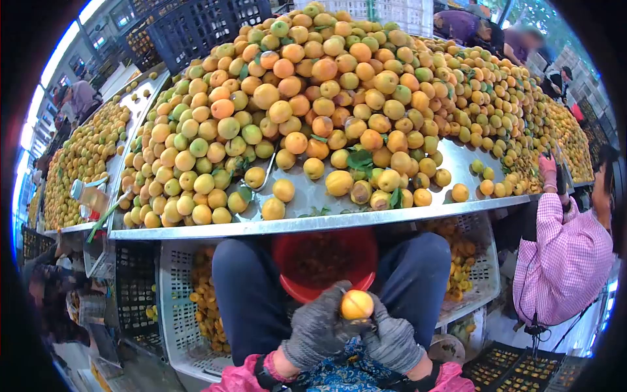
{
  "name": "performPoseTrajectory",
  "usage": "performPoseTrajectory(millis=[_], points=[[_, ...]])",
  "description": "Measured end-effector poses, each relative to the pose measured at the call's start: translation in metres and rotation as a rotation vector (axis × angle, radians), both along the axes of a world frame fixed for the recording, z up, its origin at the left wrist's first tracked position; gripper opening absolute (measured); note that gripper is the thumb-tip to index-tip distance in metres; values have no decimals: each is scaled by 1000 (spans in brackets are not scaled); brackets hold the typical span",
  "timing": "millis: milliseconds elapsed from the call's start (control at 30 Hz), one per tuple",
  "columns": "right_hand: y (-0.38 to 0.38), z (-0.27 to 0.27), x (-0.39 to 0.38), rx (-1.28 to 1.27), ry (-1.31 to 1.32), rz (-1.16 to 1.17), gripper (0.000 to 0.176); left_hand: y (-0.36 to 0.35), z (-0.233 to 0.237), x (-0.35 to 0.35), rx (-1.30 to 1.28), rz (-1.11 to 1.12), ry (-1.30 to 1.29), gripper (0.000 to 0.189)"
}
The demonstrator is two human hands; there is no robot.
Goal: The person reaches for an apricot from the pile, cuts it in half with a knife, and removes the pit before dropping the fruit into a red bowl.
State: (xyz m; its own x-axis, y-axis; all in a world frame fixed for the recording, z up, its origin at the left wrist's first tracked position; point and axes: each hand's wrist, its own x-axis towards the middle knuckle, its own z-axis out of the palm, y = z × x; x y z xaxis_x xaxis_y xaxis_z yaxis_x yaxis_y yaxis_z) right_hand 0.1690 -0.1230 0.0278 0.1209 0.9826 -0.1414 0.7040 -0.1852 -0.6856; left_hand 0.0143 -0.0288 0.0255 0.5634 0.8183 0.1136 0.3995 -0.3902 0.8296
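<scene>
My left hand [317, 330], in a grey knit glove, has its fingers closed against the left side of a yellow-orange apricot [357, 304]. A thin line runs across the fruit's upper face. From the lower right, my right hand [393, 336], gloved alike, presses its curled fingers to the same apricot. The fruit's underside is hidden by the gloves, and whether a small tool is there cannot be made out. Beyond the hands, between my knees, stands a red bucket [294, 287] with dark bits inside.
A metal table [294, 225] ahead bears a large heap of apricots [281, 111]. Crates of halved fruit flank my legs: a white crate [171, 313] left, another crate [486, 261] right. A co-worker in a pink checked shirt [562, 261] sits at right. A bottle [91, 196] stands at left.
</scene>
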Motion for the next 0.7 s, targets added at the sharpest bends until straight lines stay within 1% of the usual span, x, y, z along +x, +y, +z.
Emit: performPoseTrajectory(millis=[33, 100, 133, 167, 233, 267, 333, 467, 533, 567, 633, 667, 700], points=[[2, -2, -2, -1, 2, 13, 59, -3, -3, 0, -1, 13, 2, 70], [4, -7, -4, 6, 56, -3, 62, -5, -13, 0, -152, 31, 23, 68], [6, -7, -4, -30, 39, -17, 66, -6, -18, -2, -119, 26, 61, 66], [7, -10, -1, -34, 41, -10, 66, -6, -21, -3, -123, 33, 62, 66], [8, -18, 6, -5, 31, 120, 77, -6, -25, -3, -257, 16, 26, 67], [10, -18, 9, -8, 31, 124, 77, -4, -27, -4, -261, 21, 26, 67], [14, -19, 12, 10, 38, 180, 74, -3, -32, -6, -344, -34, -79, 62], [23, -19, 17, -36, 74, 228, 71, 7, -32, -9, -415, -89, -78, 58], [31, -23, 20, -19, 188, 247, 71, 14, -28, -9, -420, -101, -128, 59], [35, -21, 20, -26, 190, 251, 71, 17, -27, -10, -427, -95, -129, 59], [42, -15, 17, -66, 284, 242, 68, 20, -26, -12, -377, -88, -96, 56], [44, -17, 17, -69, 287, 246, 68, 21, -27, -13, -379, -83, -95, 56], [46, -20, 18, -78, 345, 254, 65, 22, -29, -14, -359, -83, -71, 54]])
